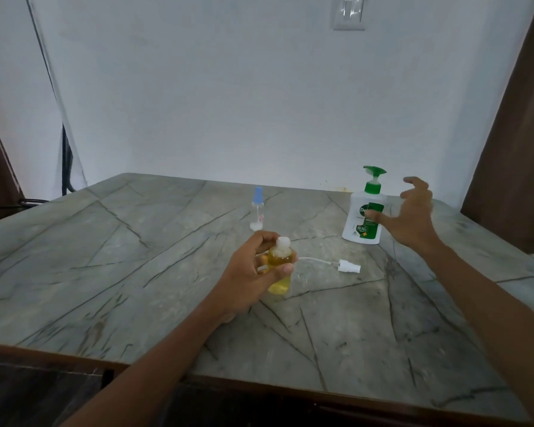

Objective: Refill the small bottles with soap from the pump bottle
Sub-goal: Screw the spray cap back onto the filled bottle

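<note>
table (136, 272): items sit well back from the near edge, with the pump bottle (363, 211) toward the far right. left hand (253, 266), raised mid-table, grips the uncapped small bottle (279, 257) of yellow soap. right hand (413, 217), fingers spread and holding nothing, is just beside the pump bottle. spray cap (349, 267) lies between them.

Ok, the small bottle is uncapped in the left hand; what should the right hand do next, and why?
Probably move the right hand to the spray head lying on the table and refit it. The small bottle in the left hand looks full of yellow soap to its shoulder, neck open, and the right hand is open beside the pump bottle.
</note>
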